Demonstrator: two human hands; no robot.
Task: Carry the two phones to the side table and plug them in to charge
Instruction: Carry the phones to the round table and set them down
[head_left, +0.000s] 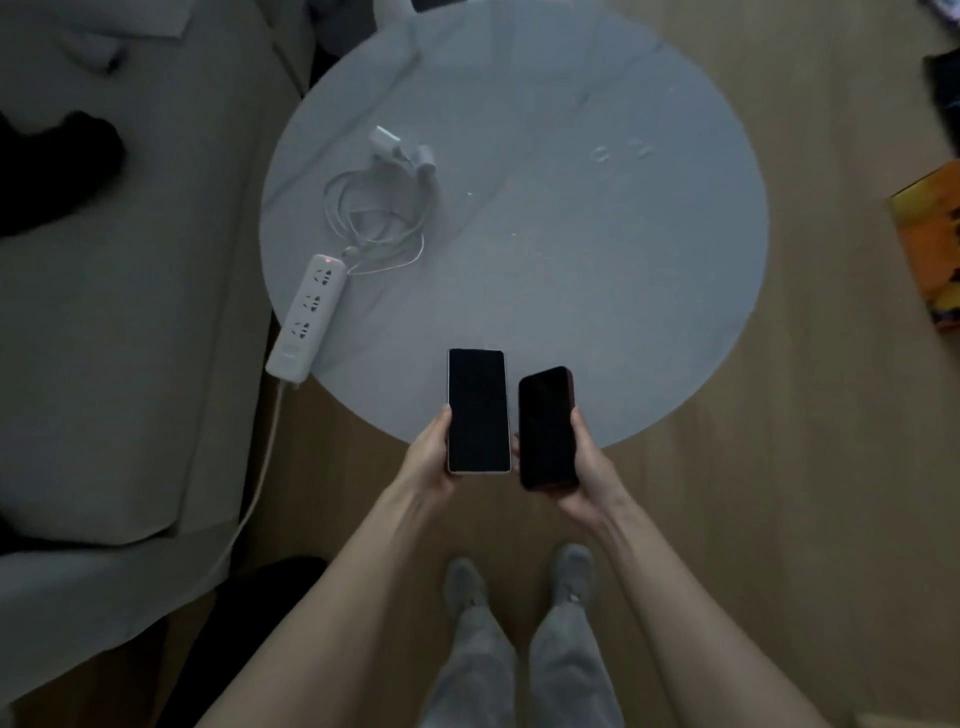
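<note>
My left hand (428, 449) holds a light-edged phone (478, 410) with a dark screen, upright over the near rim of the round grey side table (597, 270). Beside it, my right hand (589, 467) grips a dark-framed phone (547, 428), also screen up. The two phones are side by side, almost touching. On the table's left part lies a tangle of white charging cables (376, 223) with white charger plugs (400, 150). A white power strip (307, 317) with a red light rests on the table's left edge.
A grey sofa (130, 312) runs along the left, with a dark item (57, 166) on it. The strip's cord (254, 499) hangs down between sofa and table. An orange box (930, 244) lies on the wooden floor at right. My feet (519, 582) stand below.
</note>
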